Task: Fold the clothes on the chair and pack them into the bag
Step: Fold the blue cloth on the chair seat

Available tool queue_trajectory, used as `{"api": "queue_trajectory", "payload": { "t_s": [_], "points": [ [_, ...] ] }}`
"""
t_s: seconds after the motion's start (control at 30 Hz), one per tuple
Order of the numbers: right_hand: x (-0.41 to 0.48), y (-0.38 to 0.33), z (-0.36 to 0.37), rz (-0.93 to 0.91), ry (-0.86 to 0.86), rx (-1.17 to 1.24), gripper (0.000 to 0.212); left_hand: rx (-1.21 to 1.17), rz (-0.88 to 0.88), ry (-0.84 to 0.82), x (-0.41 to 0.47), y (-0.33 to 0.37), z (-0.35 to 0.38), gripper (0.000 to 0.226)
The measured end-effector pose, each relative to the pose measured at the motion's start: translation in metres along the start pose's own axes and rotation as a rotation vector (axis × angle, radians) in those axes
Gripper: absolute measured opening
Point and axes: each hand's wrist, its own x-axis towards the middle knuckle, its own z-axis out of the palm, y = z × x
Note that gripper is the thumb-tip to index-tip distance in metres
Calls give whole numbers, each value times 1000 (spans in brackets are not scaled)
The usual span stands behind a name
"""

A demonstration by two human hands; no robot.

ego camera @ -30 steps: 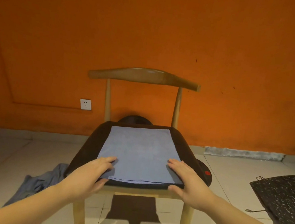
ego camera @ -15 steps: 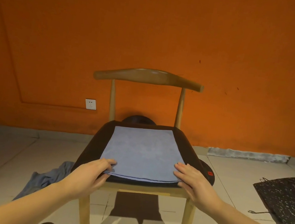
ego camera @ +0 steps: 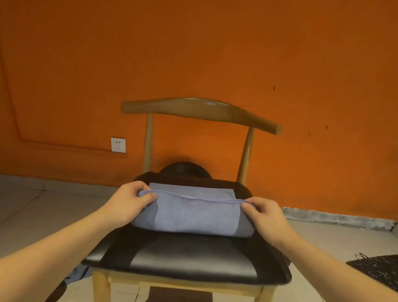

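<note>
Pinching the raised hem of the blue cloth [ego camera: 195, 215], the left hand [ego camera: 127, 202] and right hand [ego camera: 266, 218] each grip one corner. The cloth lies on the chair [ego camera: 188, 261] seat, its long axis running from one hand's fingers [ego camera: 147, 195] to the other's, its far edge just beyond them. Both hands are equally near. The bag [ego camera: 387, 271] lies well apart, past the right fingers.

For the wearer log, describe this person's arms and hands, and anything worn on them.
Both are bare. The left arm and right arm show no sleeve up to the frame edge. The left hand and right hand carry no glove, and no ring, watch or bracelet is visible.
</note>
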Motion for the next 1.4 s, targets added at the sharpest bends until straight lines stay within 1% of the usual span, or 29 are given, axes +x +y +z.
{"api": "queue_trajectory", "payload": {
  "t_s": [0.1, 0.2, 0.3, 0.4, 0.53, 0.63, 0.73, 0.77, 0.8, 0.87, 0.93, 0.97, 1.0, 1.07, 1.1, 1.17, 1.2, 1.23, 1.4],
  "points": [
    [53, 6, 6, 146, -19, 11, 17, -5, -78, 8, 47, -4, 8, 18],
    [99, 23, 18, 244, -27, -7, 22, 14, -147, 32, 91, -14, 17, 18],
    [135, 35, 30, 298, -29, -34, 26, 71, -161, 36, 127, -24, 27, 18],
    [161, 43, 39, 319, -7, -116, 30, 164, -150, 62, 153, -33, 36, 17],
    [180, 51, 49, 398, -14, -192, 37, 245, -149, 93, 168, -47, 49, 15],
    [183, 57, 55, 458, -28, -204, 33, 294, -167, 116, 169, -57, 58, 13],
    [182, 60, 59, 500, 0, -182, 31, 329, -155, 141, 166, -58, 63, 11],
    [181, 58, 58, 517, 22, -168, 33, 339, -145, 147, 164, -56, 63, 15],
    [180, 54, 57, 524, 54, -161, 36, 368, -130, 162, 163, -53, 61, 24],
    [174, 43, 52, 469, 132, -193, 41, 517, -54, 206, 155, -44, 57, 37],
    [158, 26, 50, 296, 184, -239, 47, 648, 88, 218, 142, -33, 57, 39],
    [145, 18, 52, 187, 184, -244, 49, 669, 158, 185, 133, -28, 60, 40],
    [132, 11, 53, 83, 153, -254, 50, 681, 204, 132, 125, -24, 65, 45],
    [106, 3, 62, -58, -7, -361, 56, 723, 189, -14, 110, -22, 76, 58],
    [97, 4, 68, -83, -114, -453, 64, 758, 143, -105, 105, -24, 80, 66],
    [87, 13, 76, -66, -294, -618, 93, 819, 30, -250, 99, -32, 84, 77],
    [86, 19, 77, -42, -353, -672, 105, 842, -5, -285, 98, -36, 84, 80],
    [86, 25, 77, -18, -389, -701, 111, 858, -21, -299, 98, -39, 83, 83],
    [85, 34, 78, 18, -410, -714, 112, 879, -34, -315, 97, -43, 82, 89]
  ]
}}
